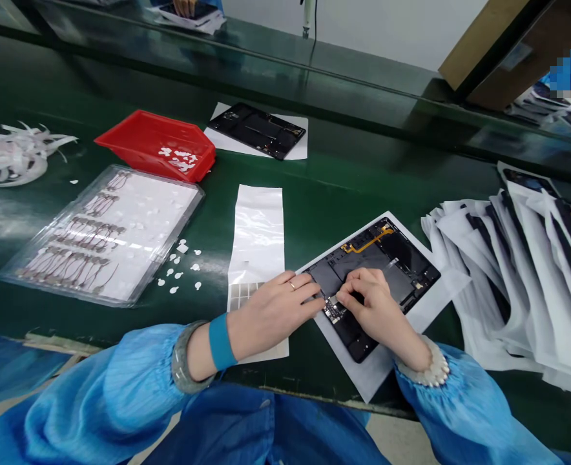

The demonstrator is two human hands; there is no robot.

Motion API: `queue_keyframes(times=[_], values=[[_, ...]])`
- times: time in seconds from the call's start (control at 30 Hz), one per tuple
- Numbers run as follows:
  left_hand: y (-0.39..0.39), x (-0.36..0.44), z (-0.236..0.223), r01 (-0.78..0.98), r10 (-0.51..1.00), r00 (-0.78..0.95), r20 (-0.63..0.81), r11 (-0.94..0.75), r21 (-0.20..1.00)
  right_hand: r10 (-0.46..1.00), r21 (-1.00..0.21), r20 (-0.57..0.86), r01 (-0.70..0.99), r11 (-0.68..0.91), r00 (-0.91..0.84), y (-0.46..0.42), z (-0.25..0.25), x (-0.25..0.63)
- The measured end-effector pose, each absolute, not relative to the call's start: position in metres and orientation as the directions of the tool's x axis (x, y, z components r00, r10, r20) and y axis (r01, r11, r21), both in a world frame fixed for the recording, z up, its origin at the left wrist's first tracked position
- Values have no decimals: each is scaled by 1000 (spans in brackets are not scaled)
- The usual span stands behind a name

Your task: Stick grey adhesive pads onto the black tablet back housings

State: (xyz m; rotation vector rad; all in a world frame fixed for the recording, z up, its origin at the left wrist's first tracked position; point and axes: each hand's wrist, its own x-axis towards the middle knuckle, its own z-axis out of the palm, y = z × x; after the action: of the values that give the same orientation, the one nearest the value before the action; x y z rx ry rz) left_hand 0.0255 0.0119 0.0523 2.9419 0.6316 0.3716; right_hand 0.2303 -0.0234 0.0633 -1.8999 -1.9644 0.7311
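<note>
Pinching over open tablet (399,278), R hand (375,302) nearer, tips narrow, load unclear; long axis near-L to far-R; L hand (272,315) fingers part-spread, L edge.

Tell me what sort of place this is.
Probably an electronics assembly workshop: on the green bench are an opened, tablet-like device with bare circuitry, rows of small wired parts, and dark panels stacked among white sheets.
</note>
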Motion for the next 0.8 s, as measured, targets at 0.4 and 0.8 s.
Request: queue_keyframes(times=[0.4,0.8], values=[[11,25,49,397,425,875,234,-904,157,991,-554,-117,832,-8,-68,-23,62,230],[9,30,54,389,393,899,190,-919,61,994,-496,-68,867,43,-89,-24,60,229]])
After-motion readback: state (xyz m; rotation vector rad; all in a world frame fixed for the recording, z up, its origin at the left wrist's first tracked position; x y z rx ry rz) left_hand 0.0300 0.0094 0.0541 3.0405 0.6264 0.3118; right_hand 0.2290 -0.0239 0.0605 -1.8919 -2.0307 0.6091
